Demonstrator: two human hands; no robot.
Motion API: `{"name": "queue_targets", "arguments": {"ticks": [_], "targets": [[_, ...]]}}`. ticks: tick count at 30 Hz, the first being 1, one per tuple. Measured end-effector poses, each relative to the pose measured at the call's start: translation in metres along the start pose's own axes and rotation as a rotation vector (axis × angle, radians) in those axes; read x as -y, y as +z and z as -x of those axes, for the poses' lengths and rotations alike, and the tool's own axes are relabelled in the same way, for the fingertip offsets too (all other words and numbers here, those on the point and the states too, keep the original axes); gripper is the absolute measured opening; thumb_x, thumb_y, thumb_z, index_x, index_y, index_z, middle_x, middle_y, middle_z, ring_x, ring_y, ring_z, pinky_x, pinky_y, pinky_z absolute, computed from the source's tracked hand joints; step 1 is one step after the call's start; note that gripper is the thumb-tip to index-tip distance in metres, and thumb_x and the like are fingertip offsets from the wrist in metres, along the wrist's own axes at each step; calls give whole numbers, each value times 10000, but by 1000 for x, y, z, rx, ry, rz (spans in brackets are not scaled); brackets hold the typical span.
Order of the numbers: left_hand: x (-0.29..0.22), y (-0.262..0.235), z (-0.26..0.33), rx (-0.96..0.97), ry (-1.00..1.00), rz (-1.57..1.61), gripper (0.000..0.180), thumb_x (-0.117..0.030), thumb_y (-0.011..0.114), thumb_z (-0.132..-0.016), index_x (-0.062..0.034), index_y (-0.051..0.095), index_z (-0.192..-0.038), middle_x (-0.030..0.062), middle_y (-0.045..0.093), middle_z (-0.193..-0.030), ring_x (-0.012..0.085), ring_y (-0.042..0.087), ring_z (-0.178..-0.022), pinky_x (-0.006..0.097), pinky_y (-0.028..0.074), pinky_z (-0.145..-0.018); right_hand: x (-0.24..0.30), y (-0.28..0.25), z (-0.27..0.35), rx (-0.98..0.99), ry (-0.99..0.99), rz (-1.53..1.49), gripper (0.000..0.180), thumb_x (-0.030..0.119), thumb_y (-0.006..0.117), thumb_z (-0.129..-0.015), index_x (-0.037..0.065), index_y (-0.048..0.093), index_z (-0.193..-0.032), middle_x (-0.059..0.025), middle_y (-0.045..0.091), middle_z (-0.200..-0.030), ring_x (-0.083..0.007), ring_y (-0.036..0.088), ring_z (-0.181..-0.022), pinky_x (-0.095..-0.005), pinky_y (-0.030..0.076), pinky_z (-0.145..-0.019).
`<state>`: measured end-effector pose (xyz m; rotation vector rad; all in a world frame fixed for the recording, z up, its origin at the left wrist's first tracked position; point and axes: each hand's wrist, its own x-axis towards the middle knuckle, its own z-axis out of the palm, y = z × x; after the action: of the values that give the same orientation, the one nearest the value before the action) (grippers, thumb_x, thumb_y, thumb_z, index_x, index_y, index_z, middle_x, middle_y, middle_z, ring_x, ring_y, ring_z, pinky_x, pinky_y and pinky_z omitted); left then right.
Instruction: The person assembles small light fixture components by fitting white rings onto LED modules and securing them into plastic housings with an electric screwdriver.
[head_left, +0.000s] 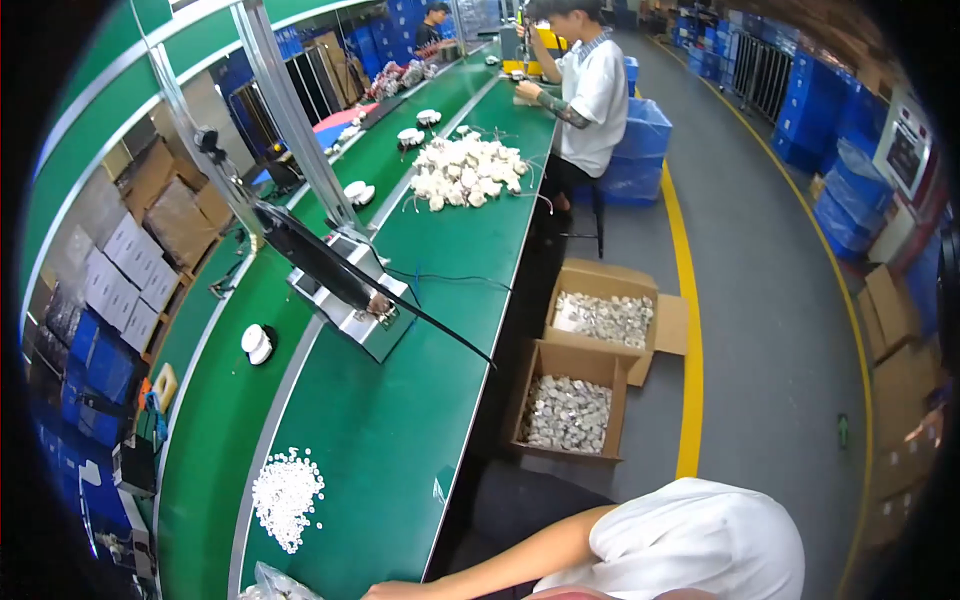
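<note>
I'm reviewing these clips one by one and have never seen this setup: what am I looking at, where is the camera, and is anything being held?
No machine here: a person wears a wide fisheye camera on the head, so straight edges bend near the rim. The view looks along a long green workbench in a factory aisle. At the lower edge a bare forearm in a white sleeve reaches left toward a clear plastic bag; its hand is cut off by the picture's edge, so I cannot tell what it holds or which arm it is. On the bench lie a heap of small white round parts, a grey metal fixture with a black angled arm, and further off a pile of white wired parts. Two open cardboard boxes of silvery parts stand on the floor. A co-worker in a white shirt works further along.
</note>
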<state>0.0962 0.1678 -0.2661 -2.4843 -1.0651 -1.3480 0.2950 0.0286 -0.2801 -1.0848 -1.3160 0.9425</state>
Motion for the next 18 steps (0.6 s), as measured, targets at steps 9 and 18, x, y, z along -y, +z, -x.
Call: {"name": "queue_targets", "arguments": {"ticks": [9, 18], "targets": [[-149, 107, -78, 381, 143, 490, 561, -324, 872, -828, -14, 680, -1255, 150, 735, -1172, 381, 608, -1245, 490, 434, -1140, -50, -132, -31, -9, -12, -750, 526, 457, 412, -1144, 131, 390, -1556, -22, 532, -1337, -120, 579, -1128, -316, 561, -891], [-136, 180, -89, 126, 133, 481, 819, -328, 945, -697, -62, 601, -1391, 117, 589, -1514, 400, 491, -1391, 494, 372, -1112, -11, -228, -126, 201, 206, 47, 449, 449, 474, -1128, 21, 593, -1191, -46, 628, -958, -143, 617, -851, -332, 534, -738]]}}
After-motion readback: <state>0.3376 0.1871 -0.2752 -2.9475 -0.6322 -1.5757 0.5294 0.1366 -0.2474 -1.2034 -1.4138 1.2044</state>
